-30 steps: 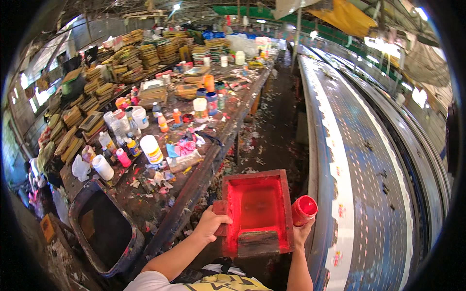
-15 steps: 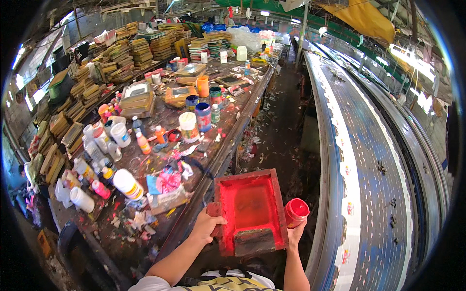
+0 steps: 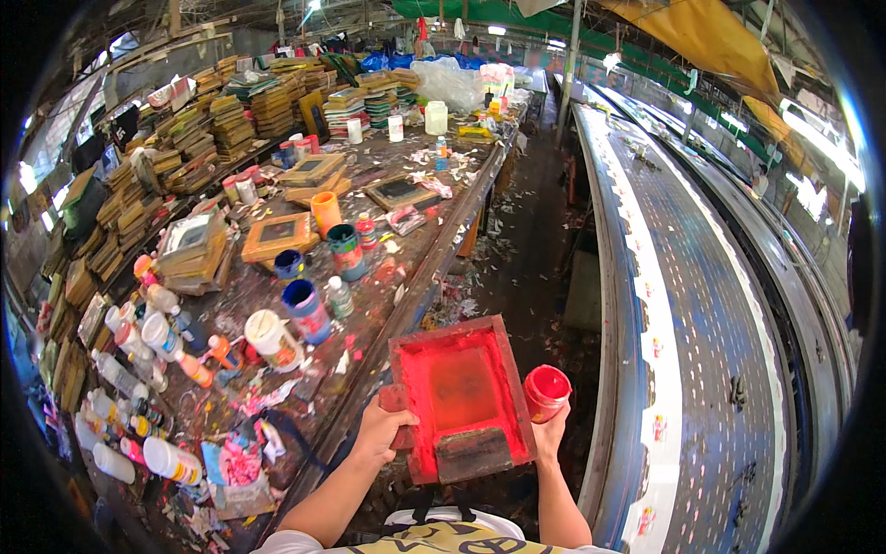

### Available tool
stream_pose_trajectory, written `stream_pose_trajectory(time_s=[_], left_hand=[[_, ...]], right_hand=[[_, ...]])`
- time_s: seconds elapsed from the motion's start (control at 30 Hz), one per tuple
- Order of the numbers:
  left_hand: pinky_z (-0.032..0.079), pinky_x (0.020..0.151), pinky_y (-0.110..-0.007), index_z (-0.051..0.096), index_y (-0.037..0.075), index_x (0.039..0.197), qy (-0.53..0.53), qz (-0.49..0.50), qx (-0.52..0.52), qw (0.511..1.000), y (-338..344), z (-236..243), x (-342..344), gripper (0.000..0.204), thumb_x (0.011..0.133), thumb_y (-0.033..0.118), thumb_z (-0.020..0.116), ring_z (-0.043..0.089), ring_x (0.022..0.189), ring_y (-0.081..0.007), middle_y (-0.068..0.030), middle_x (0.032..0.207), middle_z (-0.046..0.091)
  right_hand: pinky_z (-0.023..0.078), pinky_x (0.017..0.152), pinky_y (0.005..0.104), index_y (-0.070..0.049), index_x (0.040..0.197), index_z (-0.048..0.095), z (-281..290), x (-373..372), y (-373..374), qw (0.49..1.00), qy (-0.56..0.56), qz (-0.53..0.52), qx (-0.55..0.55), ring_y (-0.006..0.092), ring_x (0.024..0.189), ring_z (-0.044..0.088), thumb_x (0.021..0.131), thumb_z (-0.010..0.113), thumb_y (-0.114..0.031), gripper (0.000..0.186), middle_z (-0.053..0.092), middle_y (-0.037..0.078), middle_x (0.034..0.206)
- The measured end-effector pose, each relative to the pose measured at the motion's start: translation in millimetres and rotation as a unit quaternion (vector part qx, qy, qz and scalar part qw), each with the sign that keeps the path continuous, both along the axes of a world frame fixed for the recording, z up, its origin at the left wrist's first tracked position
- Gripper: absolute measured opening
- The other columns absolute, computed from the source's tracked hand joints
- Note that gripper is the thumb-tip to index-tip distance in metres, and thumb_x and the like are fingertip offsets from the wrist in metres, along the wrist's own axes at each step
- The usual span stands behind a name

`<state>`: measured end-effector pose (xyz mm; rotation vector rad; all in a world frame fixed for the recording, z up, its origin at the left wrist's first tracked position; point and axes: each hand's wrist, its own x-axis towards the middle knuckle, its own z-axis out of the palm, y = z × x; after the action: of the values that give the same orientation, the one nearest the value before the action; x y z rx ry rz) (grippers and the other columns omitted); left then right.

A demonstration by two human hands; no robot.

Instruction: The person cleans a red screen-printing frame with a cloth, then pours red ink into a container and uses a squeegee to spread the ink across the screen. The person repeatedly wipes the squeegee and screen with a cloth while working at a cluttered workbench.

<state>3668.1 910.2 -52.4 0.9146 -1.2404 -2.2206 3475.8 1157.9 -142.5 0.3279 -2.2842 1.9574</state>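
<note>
A wooden screen frame (image 3: 463,388) coated in red ink is held level in front of me. My left hand (image 3: 383,427) is closed on its left side, gripping a red-stained block (image 3: 395,400) against the frame. My right hand (image 3: 550,429) is wrapped round an open jar of red paint (image 3: 546,388) beside the frame's right edge; whether it also grips the frame I cannot tell. Dark ink stains a strip on the frame's near end.
Left, a messy workbench (image 3: 369,355) bears paint pots (image 3: 306,309), bottles, small frames (image 3: 275,238) and stacked screens (image 3: 235,120). Right, a long printing table (image 3: 701,323) carries a white strip. A narrow aisle (image 3: 521,249) strewn with scraps runs between them.
The view has moved forward along the aisle: bench items slide down and left, and the dark basin has left view. The frame and jar sit slightly further left, held as before.
</note>
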Motion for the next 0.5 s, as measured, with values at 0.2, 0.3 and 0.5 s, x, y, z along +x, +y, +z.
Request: stream_pose_trajectory(time_s=[0.2, 0.3, 0.5], left_hand=[[0.061, 0.078, -0.040, 0.059, 0.003, 0.118, 0.011, 0.026, 0.018, 0.999, -60, -6, -135, 0.053, 0.070, -0.015, 0.074, 0.071, 0.090, -0.0214, -0.0074, 0.101, 0.070], [0.061, 0.079, -0.039, 0.061, 0.003, 0.115, 0.028, 0.030, 0.021, 0.999, -99, -13, -208, 0.051, 0.070, -0.015, 0.073, 0.071, 0.090, -0.0210, -0.0070, 0.101, 0.070], [0.060, 0.082, -0.040, 0.061, 0.005, 0.119, 0.036, 0.012, -0.002, 0.999, -187, -19, -366, 0.052, 0.072, -0.016, 0.069, 0.071, 0.093, -0.0223, -0.0060, 0.103, 0.070]], right_hand=[[0.045, 0.110, 0.0405, -0.002, 0.152, 0.035, -14, -148, -65, 1.000, 0.002, 0.023, -0.013, 0.0286, 0.132, 0.057, 0.066, 0.100, -0.031, 0.111, 0.056, 0.018, 0.143], [0.045, 0.110, 0.0399, -0.003, 0.152, 0.035, -38, -228, -107, 0.999, -0.018, 0.033, -0.035, 0.0280, 0.131, 0.056, 0.067, 0.099, -0.029, 0.109, 0.056, 0.017, 0.142], [0.043, 0.111, 0.0397, -0.002, 0.152, 0.034, -16, -380, -205, 0.994, -0.049, 0.064, -0.068, 0.0269, 0.133, 0.053, 0.069, 0.098, -0.026, 0.107, 0.052, 0.016, 0.145]])
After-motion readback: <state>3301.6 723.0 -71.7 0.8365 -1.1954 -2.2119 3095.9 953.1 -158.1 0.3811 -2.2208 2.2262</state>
